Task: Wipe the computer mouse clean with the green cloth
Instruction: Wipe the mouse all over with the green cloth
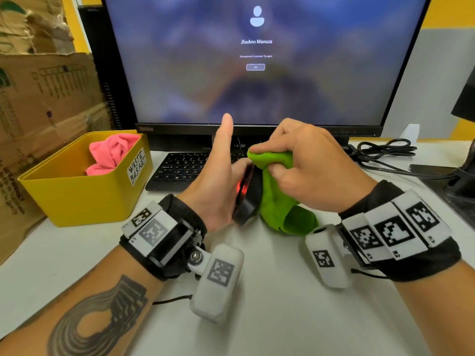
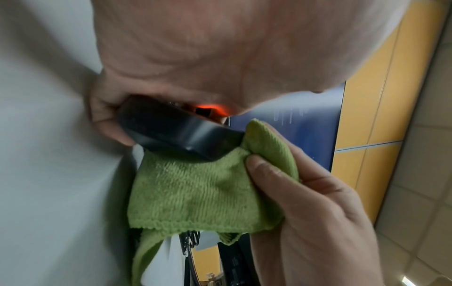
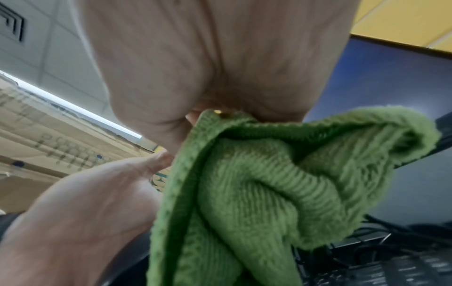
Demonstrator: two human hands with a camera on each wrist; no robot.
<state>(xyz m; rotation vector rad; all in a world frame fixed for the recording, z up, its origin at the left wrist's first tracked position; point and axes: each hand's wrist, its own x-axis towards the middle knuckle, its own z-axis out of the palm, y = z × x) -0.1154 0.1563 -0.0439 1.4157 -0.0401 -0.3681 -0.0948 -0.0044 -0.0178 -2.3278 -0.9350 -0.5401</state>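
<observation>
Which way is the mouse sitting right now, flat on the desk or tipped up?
Tipped up on edge. The left hand holds the mouse off the desk with its red-lit underside exposed, while the right hand presses the green cloth against it.

we've got a white desk (image 1: 270, 317) near | lit monitor (image 1: 257, 60) far, centre | yellow wall (image 1: 452, 11) behind | cardboard boxes (image 1: 46, 93) stacked far left | tiled ceiling (image 3: 61, 48) overhead

Evenly and brightly lit from overhead; soft shadows on the pale tabletop (image 1: 257, 317). Glowing monitor (image 1: 257, 73), its picture hazy. Bowed lines toward head-view edges. Wrist views blurred up close, a ceiling light strip (image 3: 73, 106) blown out.
</observation>
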